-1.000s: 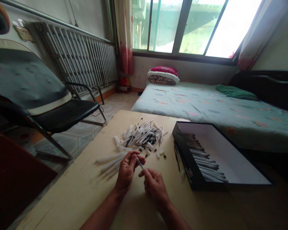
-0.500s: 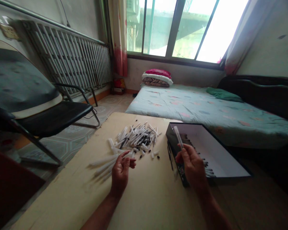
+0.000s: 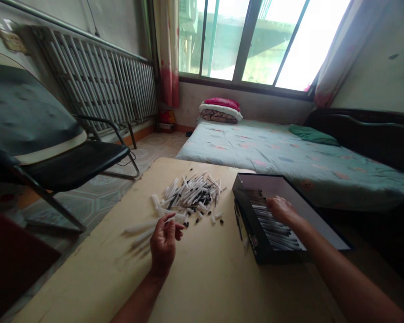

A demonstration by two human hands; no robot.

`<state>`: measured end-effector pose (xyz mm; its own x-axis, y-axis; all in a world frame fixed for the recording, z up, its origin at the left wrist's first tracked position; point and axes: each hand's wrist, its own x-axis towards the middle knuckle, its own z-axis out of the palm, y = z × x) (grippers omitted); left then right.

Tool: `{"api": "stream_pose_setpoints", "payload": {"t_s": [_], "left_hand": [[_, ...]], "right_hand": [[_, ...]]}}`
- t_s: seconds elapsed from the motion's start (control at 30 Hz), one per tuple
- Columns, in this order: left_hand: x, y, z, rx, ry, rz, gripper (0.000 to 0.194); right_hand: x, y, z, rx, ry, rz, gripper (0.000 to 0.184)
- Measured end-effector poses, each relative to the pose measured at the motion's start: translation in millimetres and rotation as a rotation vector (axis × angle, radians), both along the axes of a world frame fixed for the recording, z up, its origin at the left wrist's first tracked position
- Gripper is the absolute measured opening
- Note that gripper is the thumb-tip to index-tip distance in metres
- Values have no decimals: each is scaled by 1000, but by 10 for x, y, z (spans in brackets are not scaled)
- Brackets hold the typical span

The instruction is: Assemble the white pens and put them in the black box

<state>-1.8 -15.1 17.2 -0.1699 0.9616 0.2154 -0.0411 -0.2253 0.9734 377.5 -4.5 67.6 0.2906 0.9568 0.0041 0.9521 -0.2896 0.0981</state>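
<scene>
My left hand (image 3: 164, 242) hovers over the table, its fingers loosely bent and apart, with nothing in them. Beside it lie long white translucent tubes (image 3: 144, 233), partly behind the hand. Just beyond is a heap of short white pen parts (image 3: 195, 190) mixed with dark pieces and small black caps (image 3: 197, 220). My right hand (image 3: 283, 210) reaches into a black box (image 3: 252, 224) with a white inside. Its fingers are closed and point down at a row of clear pens with dark ends (image 3: 272, 229); whatever is between the fingertips is hidden.
The box stands at the right side of the cream table (image 3: 97, 264), with thin dark sticks (image 3: 238, 220) along its near side. A bed (image 3: 249, 139) is behind the table. At the left are a black chair (image 3: 74, 161) and a metal rack (image 3: 101, 76).
My right hand has gone from above the box's left side, where it held a clear pen tube upright, down into the box. My left hand has shifted slightly left and nearer.
</scene>
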Motion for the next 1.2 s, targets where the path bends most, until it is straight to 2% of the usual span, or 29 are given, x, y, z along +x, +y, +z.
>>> {"api": "stream_pose_setpoints", "payload": {"t_s": [0.2,0.27,0.37,0.43,0.5,0.57,0.63,0.73,0.8,0.9,1.0,1.2], "left_hand": [[-2,4,3,-11,-12,3,28],[-5,9,0,-8,-15,10,28],[-16,15,9,-3,-12,25,28],[-32,22,29,1,-18,38,28],[-58,32,54,7,-33,58,28],[-90,48,78,10,-44,87,29],[-119,64,90,9,-47,113,30],[-143,81,82,0,-47,129,31],[-146,86,62,-9,-43,121,31],[-143,89,26,-22,-16,102,31],[-144,97,-3,-28,12,95,31],[-149,113,-28,-21,21,83,31]], "right_hand": [[-19,80,-125,92,57,48,20],[-1,89,-79,163,71,53,22],[-42,65,109,292,75,54,26],[-201,-11,280,447,100,80,26],[-496,-149,427,695,203,163,23],[-881,-319,488,779,329,240,21],[-1262,-462,420,730,443,315,20],[-1649,-519,97,501,575,386,16],[-1757,-447,-176,410,578,348,13],[-1792,-259,-481,405,523,254,20],[-1799,-60,-571,444,447,197,25],[-1852,346,-521,460,382,140,22]]}}
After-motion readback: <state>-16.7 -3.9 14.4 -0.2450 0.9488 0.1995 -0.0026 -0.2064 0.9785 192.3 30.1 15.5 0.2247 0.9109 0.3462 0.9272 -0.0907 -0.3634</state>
